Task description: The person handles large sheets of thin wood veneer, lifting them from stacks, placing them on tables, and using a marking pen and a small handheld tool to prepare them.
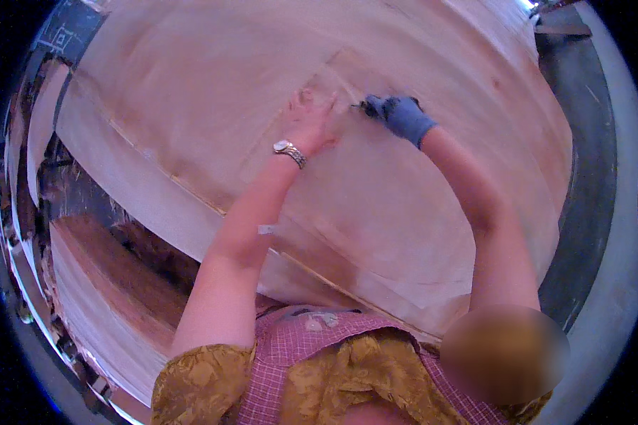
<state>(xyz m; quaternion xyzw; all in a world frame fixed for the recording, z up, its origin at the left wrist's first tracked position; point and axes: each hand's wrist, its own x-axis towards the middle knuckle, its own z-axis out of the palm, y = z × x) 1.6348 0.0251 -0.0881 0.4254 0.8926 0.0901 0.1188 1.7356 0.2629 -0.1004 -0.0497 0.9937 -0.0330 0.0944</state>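
A large pale wood veneer sheet [213,78] fills most of the view, lying on a stack. My left hand [308,120] is bare, wears a metal wristwatch [290,152], and presses flat with spread fingers on a smaller veneer piece [333,184] laid over the big sheet. My right hand [402,115] wears a blue glove and is closed on a small dark tool [365,107], its tip touching the veneer just right of my left fingers. What kind of tool it is cannot be made out.
To the left and lower left stand further stacks of veneer sheets [99,283] with a dark gap between them. A grey floor or platform edge [588,163] curves down the right side. My pink checked apron [312,347] shows at the bottom.
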